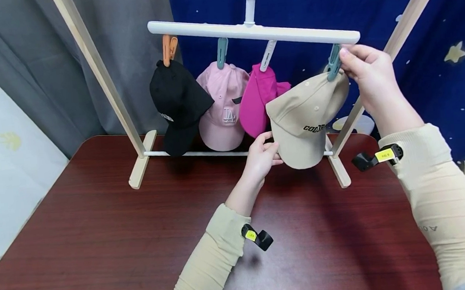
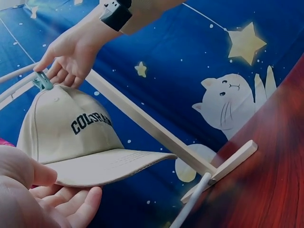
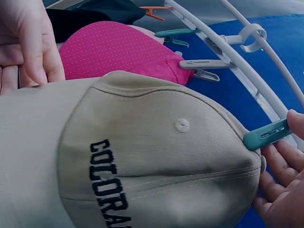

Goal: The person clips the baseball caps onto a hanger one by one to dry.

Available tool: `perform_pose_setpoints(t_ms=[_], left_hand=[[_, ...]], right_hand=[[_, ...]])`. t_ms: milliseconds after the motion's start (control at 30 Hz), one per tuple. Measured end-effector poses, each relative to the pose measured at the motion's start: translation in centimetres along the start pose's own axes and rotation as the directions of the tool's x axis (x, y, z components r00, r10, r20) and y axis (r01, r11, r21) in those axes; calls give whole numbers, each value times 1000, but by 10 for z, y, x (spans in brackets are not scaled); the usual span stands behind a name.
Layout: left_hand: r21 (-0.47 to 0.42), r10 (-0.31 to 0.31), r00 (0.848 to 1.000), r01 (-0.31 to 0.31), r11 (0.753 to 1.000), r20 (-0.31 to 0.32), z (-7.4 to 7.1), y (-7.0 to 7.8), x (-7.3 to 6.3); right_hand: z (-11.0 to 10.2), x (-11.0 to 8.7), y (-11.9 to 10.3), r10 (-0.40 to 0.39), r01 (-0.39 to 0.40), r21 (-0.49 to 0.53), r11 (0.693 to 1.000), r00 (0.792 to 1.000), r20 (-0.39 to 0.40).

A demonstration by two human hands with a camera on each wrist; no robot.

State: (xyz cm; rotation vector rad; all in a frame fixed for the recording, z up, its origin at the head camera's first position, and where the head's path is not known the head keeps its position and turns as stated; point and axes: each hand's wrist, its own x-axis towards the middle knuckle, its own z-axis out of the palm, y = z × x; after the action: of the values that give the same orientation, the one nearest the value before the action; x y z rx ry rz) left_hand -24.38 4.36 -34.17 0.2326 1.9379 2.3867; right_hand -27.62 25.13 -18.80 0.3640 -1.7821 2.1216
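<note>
A beige baseball cap [image 1: 301,112] with dark lettering hangs tilted from a teal clip [image 1: 334,62] at the right end of a white hanger bar [image 1: 207,28]. My right hand [image 1: 374,72] pinches the upper end of that clip between thumb and fingers, as the right wrist view also shows its thumb on the clip [image 3: 267,134]. Lower down, my left hand [image 1: 261,158] holds the cap's brim [image 2: 114,166] at its left edge, thumb above and fingers beneath. The clip's tip grips the cap's crown near the back.
Left of the beige cap hang a black cap [image 1: 177,94], a light pink cap [image 1: 225,100] and a bright pink hat [image 1: 258,97], each on a clip. A wooden frame [image 1: 100,78] carries the hanger on a dark red table [image 1: 142,243]. Curtains [image 1: 137,79] hang behind.
</note>
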Motion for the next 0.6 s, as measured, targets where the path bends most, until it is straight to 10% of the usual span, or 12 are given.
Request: perform_pose_setpoints(t_ms=[600], left_hand=[[49, 10, 998, -14, 999, 70, -21, -6, -2]], right_hand=[[-18, -5, 15, -10, -1, -141, 990, 997, -76]])
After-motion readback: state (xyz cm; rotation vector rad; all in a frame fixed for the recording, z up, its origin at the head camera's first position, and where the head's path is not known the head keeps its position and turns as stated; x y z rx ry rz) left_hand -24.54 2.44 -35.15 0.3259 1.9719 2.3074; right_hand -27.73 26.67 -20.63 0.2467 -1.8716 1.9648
